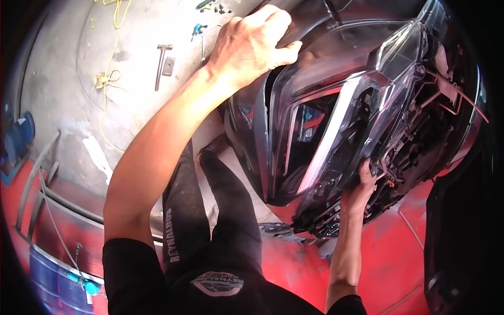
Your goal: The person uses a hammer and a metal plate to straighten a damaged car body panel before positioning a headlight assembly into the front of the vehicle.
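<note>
A car's dark front end (252, 152) stands at my right, with a large clear-lensed headlight (310, 163) in it. My left hand (254, 44) is closed, knuckles up, over the dark body panel at the far side of the headlight. Its thumb sticks out to the right, and its fingertips are hidden. Lower down, my right hand (361, 181) grips the engine-side edge of the headlight, its thumb on top and its fingers out of sight underneath. An open seam (270, 86) runs between the panels just below my left hand.
On the grey floor lie a hammer (161, 65), a dark flat block (168, 66), a wrench (203, 47) and a yellow cord (105, 105). Exposed engine-bay parts (415, 142) are beyond my right hand. A blue drum (58, 278) stands at lower left, near red-painted surfaces.
</note>
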A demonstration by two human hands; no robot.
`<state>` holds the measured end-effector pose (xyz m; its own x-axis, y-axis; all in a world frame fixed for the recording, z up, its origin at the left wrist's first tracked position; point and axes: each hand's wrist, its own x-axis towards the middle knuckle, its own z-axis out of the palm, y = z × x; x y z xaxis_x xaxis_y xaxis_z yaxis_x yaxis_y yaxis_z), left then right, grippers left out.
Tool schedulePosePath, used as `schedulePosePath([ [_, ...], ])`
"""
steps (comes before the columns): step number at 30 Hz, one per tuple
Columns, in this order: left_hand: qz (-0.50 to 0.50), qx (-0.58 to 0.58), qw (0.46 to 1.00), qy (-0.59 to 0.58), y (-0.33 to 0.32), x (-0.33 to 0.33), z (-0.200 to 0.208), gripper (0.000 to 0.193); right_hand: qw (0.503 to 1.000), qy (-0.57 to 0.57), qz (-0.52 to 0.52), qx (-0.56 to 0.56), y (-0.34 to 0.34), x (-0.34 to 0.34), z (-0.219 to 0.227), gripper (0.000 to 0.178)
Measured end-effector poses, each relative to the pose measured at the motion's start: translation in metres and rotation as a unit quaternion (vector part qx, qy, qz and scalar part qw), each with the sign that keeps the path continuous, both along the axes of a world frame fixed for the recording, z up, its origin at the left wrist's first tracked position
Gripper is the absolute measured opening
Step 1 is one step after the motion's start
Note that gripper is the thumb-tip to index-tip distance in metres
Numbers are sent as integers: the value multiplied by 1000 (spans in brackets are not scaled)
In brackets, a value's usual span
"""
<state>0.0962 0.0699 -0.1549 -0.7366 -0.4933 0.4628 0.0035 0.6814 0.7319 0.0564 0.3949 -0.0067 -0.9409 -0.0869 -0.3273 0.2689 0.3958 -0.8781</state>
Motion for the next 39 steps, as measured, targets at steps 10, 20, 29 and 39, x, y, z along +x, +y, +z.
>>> schedulePosePath([
  [10, 9, 78, 995, -54, 9, 0, 22, 30, 999, -51, 5, -13, -6, -7, 4, 80],
  [20, -85, 2, 991, -105, -7, -7, 31, 43, 996, -75, 41, 20, 2, -9, 9, 80],
  [29, -92, -118, 989, -21, -7, -5, 14, 33, 999, -48, 9, 1, 26, -7, -3, 51],
  [39, -191, -221, 956, -6, -38, -10, -6, 19, 998, -44, 37, 3, 14, -6, 3, 51],
])
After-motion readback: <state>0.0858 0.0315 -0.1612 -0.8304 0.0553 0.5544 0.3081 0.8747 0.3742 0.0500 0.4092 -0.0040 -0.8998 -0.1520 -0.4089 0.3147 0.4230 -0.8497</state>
